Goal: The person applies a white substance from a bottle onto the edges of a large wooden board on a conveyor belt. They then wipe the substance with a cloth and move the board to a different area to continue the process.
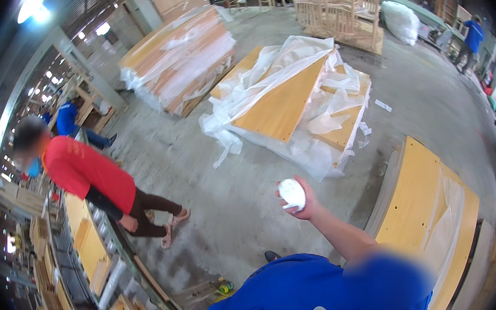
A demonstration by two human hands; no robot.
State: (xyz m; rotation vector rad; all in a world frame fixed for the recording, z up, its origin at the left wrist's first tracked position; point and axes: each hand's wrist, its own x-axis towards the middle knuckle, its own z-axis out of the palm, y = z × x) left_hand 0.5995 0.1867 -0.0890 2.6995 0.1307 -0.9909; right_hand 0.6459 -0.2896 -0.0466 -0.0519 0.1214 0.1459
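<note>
My right hand point(305, 200) reaches out in front of me, its fingers wrapped around a rounded white object point(292, 193). Glare on the object hides its details, so its kind is unclear. Bare grey floor lies beneath that hand, which touches neither stack of panels. Beyond it stands a low stack of yellow wood panels point(279, 109), partly covered by loose white wrapping sheet point(227, 127). My left hand is out of the picture; only the blue sleeve side shows at the lower edge.
Another stack of yellow panels point(423, 198) stands close on my right. A person in a red shirt point(93, 174) is at the left beside a roller conveyor point(111, 238) carrying boards. Farther back are a wrapped panel stack point(183, 57) and wooden chairs point(335, 8).
</note>
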